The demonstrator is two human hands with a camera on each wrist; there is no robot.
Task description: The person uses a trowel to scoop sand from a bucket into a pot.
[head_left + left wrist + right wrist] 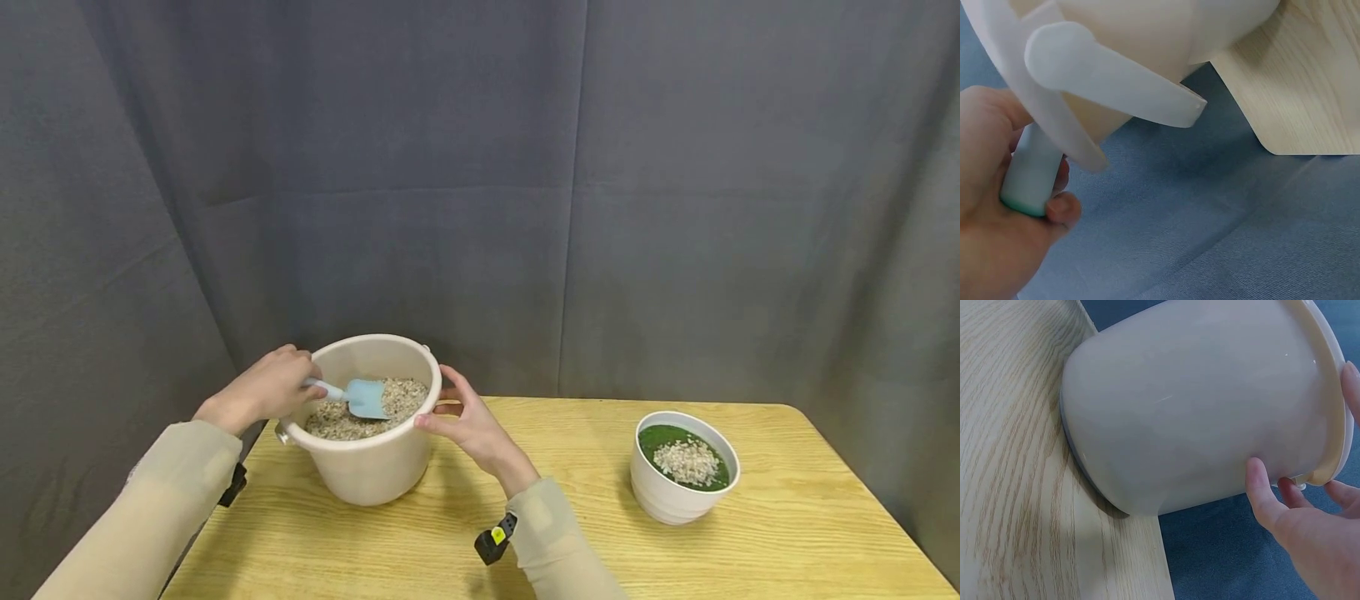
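A beige plastic bucket (371,471) holding gravel (337,421) stands near the table's left end. My left hand (288,382) grips the pale handle of a light blue scoop (366,398), whose blade lies on the gravel inside the bucket. In the left wrist view the scoop handle (1032,172) sits in my left hand (997,206), just outside the bucket's rim (1047,119). My right hand (450,408) holds the bucket's right rim. In the right wrist view the thumb of my right hand (1307,519) presses the bucket wall (1197,406) and the fingers reach over the rim.
A white bowl (675,496) with green filling and a small heap of pale gravel (686,461) stands on the right of the wooden table (540,517). The bucket's folded carry handle (1110,78) hangs at its left side near the table corner (1297,119). Grey curtain surrounds the table.
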